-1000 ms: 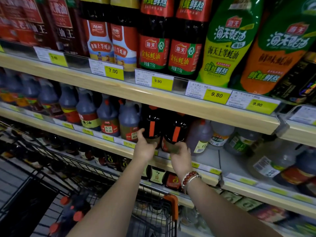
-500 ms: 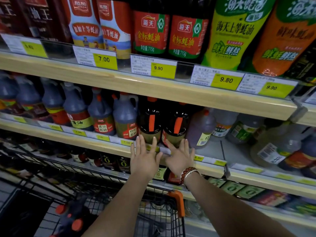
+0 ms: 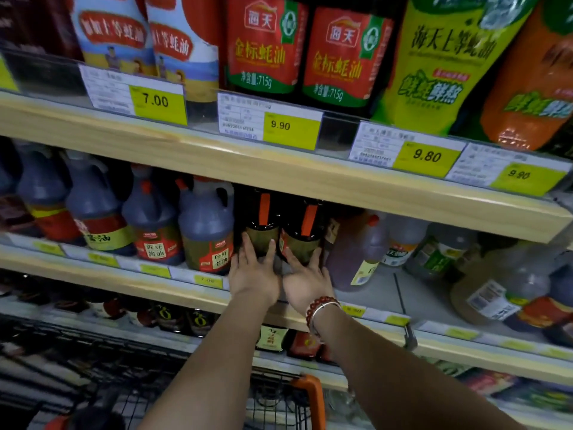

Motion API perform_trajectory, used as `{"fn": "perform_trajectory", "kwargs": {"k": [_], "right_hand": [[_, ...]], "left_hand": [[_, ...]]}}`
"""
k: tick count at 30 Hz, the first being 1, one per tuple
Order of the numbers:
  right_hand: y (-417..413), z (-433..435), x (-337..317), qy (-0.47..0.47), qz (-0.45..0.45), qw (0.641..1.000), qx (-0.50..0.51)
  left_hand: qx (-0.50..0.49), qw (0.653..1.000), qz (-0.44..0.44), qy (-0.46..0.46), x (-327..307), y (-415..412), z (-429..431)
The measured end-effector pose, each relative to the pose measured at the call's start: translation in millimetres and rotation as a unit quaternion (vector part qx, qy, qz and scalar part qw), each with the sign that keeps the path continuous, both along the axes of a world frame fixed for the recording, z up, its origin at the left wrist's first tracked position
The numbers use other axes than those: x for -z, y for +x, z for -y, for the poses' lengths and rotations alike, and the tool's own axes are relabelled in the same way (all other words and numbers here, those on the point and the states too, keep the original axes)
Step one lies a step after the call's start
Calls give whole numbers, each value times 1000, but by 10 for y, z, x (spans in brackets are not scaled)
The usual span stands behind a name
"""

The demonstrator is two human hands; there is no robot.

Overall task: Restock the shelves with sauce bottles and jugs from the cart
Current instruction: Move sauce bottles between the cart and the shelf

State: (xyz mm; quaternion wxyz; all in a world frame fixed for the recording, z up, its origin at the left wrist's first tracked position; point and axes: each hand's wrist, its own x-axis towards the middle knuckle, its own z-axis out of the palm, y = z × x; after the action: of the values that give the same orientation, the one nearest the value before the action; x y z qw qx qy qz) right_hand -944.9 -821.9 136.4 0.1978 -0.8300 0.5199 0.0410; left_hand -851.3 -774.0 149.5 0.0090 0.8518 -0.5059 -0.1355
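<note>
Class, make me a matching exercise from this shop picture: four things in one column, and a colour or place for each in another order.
Things:
1. bracelet
2. cart handle
3. 7.00 tag
4. left hand

Matches:
A. orange
B. against a dark bottle
C. yellow
D. red

Pairs: 1-D, 2-A, 3-C, 4-B

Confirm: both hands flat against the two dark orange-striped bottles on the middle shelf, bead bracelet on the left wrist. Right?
Wrong wrist: the head view shows the bead bracelet on the right wrist. Otherwise yes: left hand and right hand lie flat against the two dark orange-striped bottles on the middle shelf.
</note>
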Motion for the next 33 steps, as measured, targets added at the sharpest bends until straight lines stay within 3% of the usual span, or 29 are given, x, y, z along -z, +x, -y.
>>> {"fn": "perform_trajectory", "kwargs": {"k": [14, 20, 23, 26, 29, 33], "right_hand": [[72, 166, 52, 19, 20, 999, 20], [-135, -225, -191, -57, 135, 989, 27], [-243, -594, -187, -106, 162, 981, -3], [-332, -1021, -57, -95, 187, 977, -34], [-346, -1456, 168, -98, 182, 975, -76], [-210, -1989, 464, 31, 114, 981, -156]], "left_hand": [[-2, 996, -74, -46, 37, 89, 103], [1, 989, -10, -150, -34, -18, -114], [8, 982, 17, -188, -87, -121, -441], [-10, 976, 46, -214, 42, -187, -897], [-39, 981, 54, -183, 358, -214, -1480], [-105, 987, 54, -110, 798, -205, -2317]]}}
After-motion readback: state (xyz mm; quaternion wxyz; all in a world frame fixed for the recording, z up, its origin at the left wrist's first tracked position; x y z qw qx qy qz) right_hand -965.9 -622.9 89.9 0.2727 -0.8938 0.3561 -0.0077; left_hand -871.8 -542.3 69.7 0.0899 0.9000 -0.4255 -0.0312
